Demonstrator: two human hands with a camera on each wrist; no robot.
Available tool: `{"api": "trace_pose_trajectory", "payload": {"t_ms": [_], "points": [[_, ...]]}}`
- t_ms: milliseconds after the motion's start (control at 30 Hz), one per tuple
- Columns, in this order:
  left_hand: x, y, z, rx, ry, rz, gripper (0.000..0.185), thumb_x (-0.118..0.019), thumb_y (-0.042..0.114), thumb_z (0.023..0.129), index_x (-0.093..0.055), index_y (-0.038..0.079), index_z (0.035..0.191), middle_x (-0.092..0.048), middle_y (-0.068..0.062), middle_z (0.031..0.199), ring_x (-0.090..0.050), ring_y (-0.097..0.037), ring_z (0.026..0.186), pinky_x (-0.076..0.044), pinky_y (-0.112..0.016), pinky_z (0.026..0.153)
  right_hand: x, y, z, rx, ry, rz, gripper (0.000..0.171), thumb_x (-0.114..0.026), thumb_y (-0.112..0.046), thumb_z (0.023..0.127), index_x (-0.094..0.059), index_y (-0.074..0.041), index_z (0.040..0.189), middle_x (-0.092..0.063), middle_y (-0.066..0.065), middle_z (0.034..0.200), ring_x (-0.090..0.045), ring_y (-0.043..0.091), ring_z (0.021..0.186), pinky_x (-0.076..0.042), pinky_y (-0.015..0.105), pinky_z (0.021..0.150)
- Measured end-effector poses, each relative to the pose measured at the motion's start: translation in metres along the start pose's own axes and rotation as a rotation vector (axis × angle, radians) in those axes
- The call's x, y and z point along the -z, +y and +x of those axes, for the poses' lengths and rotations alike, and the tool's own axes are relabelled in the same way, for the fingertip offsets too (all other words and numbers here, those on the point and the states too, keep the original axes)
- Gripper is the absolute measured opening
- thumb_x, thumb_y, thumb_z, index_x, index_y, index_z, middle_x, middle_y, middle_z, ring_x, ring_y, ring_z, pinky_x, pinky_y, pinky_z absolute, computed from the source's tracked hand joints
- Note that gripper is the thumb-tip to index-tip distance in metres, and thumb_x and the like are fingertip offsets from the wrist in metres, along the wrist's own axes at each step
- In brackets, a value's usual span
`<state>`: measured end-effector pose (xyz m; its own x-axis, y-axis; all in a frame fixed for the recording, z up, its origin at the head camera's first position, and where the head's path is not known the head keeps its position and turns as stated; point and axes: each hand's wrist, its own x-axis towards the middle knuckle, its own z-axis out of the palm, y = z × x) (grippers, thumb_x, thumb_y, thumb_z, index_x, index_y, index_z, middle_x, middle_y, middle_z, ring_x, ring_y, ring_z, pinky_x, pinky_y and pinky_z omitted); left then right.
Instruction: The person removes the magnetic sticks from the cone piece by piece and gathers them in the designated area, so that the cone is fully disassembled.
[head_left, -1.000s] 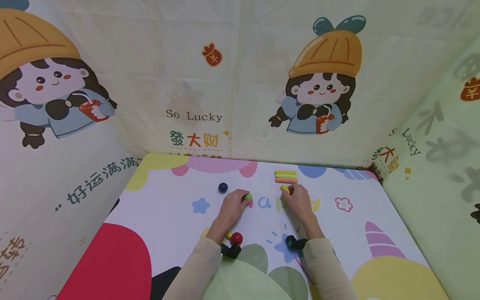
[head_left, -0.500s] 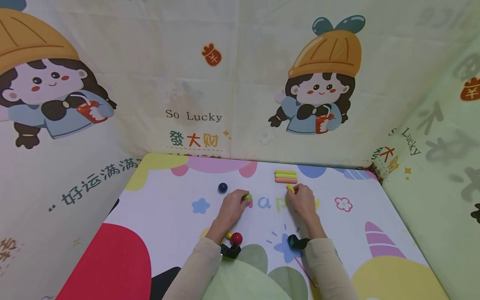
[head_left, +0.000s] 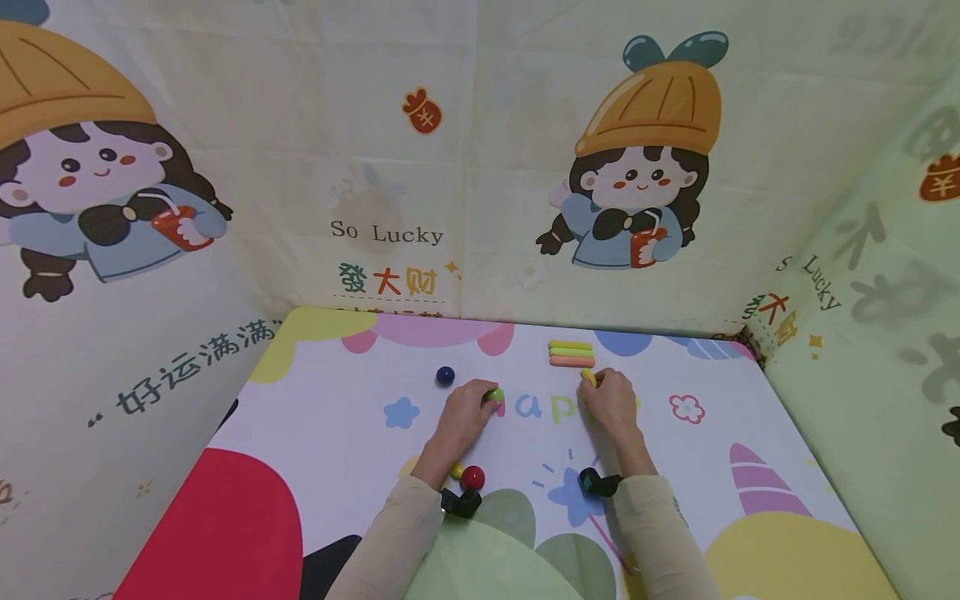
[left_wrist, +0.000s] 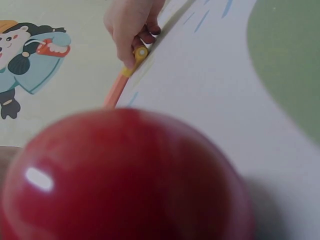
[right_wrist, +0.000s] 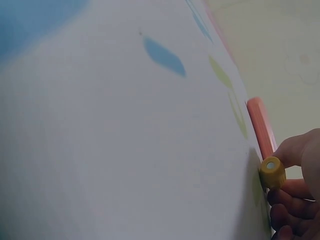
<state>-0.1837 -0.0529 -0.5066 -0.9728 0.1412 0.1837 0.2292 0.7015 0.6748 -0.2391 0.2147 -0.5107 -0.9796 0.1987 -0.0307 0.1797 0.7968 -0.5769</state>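
- Right hand (head_left: 611, 404) pinching short yellow stick (head_left: 588, 377) at fingertips, just in front of three stacked sticks (head_left: 572, 353) at mat (head_left: 337, 417) far edge.
- Left hand (head_left: 463, 414) curled round green ball (head_left: 494, 394).
- Blue ball (head_left: 446, 376) nearby; red ball (head_left: 472, 477) beside left wrist.

We see a dark blue ball (head_left: 446, 376) on the printed, colourful tabletop (head_left: 315, 417), toward its far edge, left of centre. A shiny red ball (head_left: 473, 477) lies nearer the front edge with a small yellow ball (head_left: 457, 470) touching its left side. Cartoon-printed cloth walls (head_left: 420, 167) rise behind the tabletop's far and side edges.
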Motion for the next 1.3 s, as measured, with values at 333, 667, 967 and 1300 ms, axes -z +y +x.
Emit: {"api": "trace_pose_trajectory", "payload": {"t_ms": [333,667,967,1300], "points": [[-0.002,-0.002,0.001,-0.006,-0.002,0.002,0.033,-0.070,0.013,0.093,-0.068,0.005,0.125,-0.070,-0.011,0.124,-0.066,-0.025,0.117,-0.054,-0.037,0.101,0.001,0.002,0.001,-0.016,-0.001,0.010,0.039,-0.056,-0.025,0.095,-0.061,0.008,0.114,-0.058,0.021,0.104,-0.055,0.031,0.090,-0.049,0.036,0.075],[0.001,0.000,0.000,0.017,-0.017,0.003,0.035,-0.070,0.013,0.093,-0.067,0.005,0.127,-0.069,-0.011,0.126,-0.066,-0.025,0.117,-0.054,-0.038,0.101,0.002,0.003,0.002,0.003,0.020,0.020,0.042,-0.057,-0.026,0.095,-0.061,0.009,0.118,-0.058,0.022,0.106,-0.055,0.032,0.092,-0.051,0.039,0.078],[0.001,-0.001,0.002,0.018,-0.044,0.020,0.035,-0.069,0.016,0.095,-0.066,0.006,0.129,-0.068,-0.009,0.127,-0.065,-0.023,0.118,-0.053,-0.037,0.102,0.004,-0.001,0.000,0.047,0.066,0.027,0.044,-0.059,-0.027,0.096,-0.062,0.010,0.119,-0.059,0.022,0.103,-0.055,0.030,0.088,-0.049,0.034,0.072],[0.003,-0.006,0.002,0.000,-0.041,0.043,0.039,-0.072,0.014,0.093,-0.065,0.007,0.130,-0.067,-0.010,0.129,-0.064,-0.023,0.117,-0.053,-0.037,0.102,0.007,-0.008,-0.001,0.077,0.107,0.026,0.044,-0.059,-0.029,0.095,-0.063,0.009,0.118,-0.059,0.021,0.100,-0.055,0.030,0.085,-0.048,0.038,0.072]]}}
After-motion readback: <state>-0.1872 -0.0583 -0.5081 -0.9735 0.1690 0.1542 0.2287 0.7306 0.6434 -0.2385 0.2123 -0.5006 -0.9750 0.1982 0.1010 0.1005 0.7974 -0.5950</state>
